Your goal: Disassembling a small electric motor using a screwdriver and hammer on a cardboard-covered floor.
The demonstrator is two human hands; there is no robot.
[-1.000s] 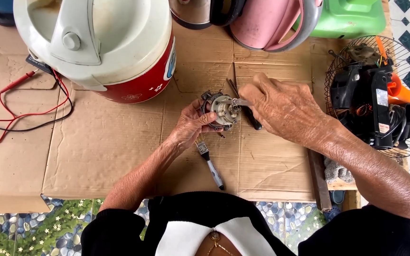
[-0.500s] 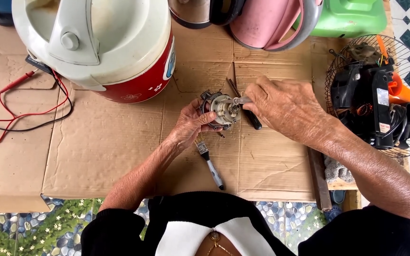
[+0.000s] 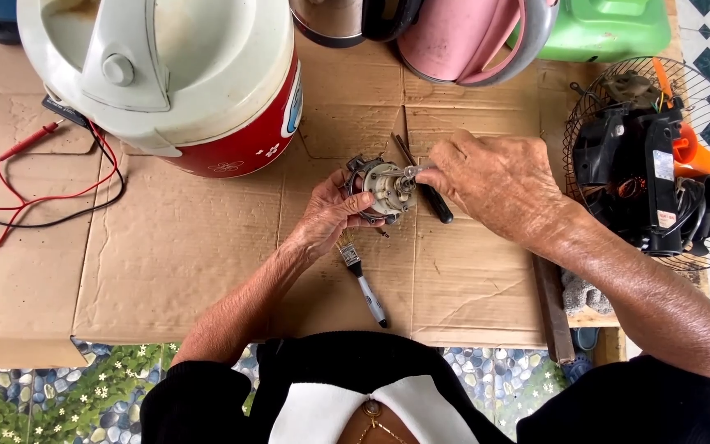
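My left hand (image 3: 328, 215) cups a small round metal motor part (image 3: 382, 189) from below, holding it just above the flattened cardboard (image 3: 207, 247). My right hand (image 3: 495, 177) is closed on a thin metal tool whose tip (image 3: 408, 172) touches the top face of the motor part. A dark-handled screwdriver (image 3: 431, 196) lies on the cardboard under my right hand. A small brush (image 3: 363, 279) lies below my left hand.
A red and white rice cooker (image 3: 166, 78) stands at the upper left, with red and black test leads (image 3: 34, 189) beside it. A pink appliance (image 3: 470, 37) and a green container (image 3: 610, 29) sit at the top. A wire fan grille with black motor parts (image 3: 659, 164) lies at the right.
Both hands stay on the motor part with only slight shifts; the tool tip remains at its top face.
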